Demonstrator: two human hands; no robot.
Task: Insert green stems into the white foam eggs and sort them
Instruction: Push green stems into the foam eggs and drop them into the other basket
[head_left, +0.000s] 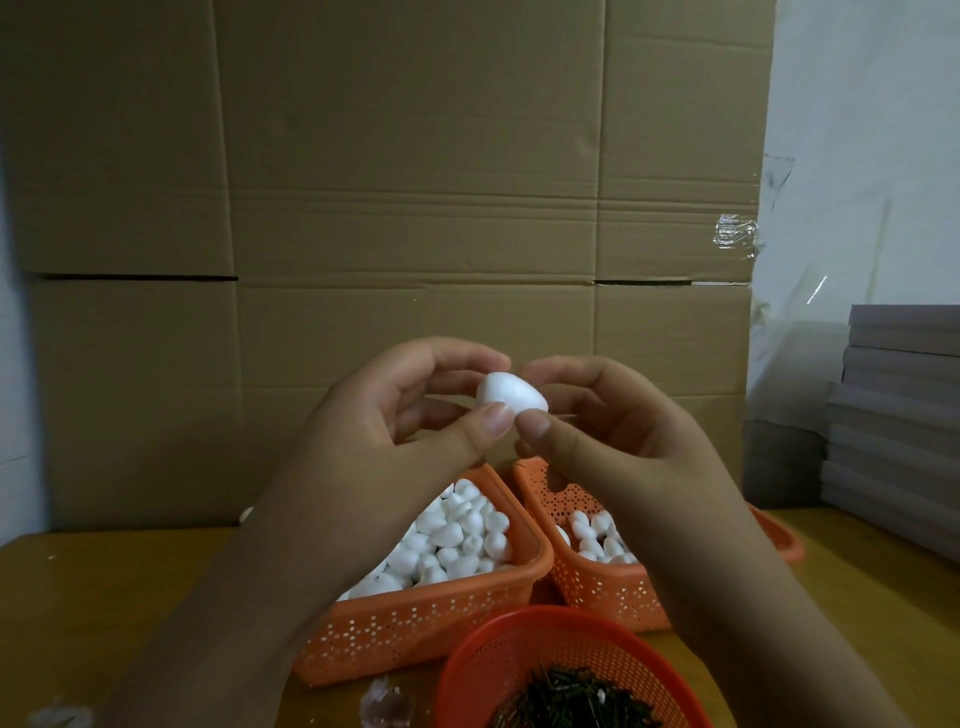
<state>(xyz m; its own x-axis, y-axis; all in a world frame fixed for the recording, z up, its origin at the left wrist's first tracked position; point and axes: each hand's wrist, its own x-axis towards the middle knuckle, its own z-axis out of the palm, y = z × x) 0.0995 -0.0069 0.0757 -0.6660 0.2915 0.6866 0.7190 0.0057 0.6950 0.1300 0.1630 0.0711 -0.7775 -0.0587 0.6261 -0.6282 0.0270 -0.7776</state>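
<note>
A white foam egg (510, 395) is held up in front of me between both hands. My left hand (395, 421) pinches it from the left with thumb and fingertips. My right hand (613, 426) pinches its right end, and a thin stem tip shows just right of the egg. Below, a left orange basket (431, 618) is heaped with several white foam eggs (457, 540). A right orange basket (602, 587) holds fewer eggs. A round orange basket (524, 654) at the front holds a pile of dark green stems (571, 696).
A large cardboard sheet (389, 208) stands upright behind the wooden table (130, 597). Grey flat stacked boxes (893, 410) sit at the right. Crumpled clear plastic bits (387, 706) lie near the table's front edge.
</note>
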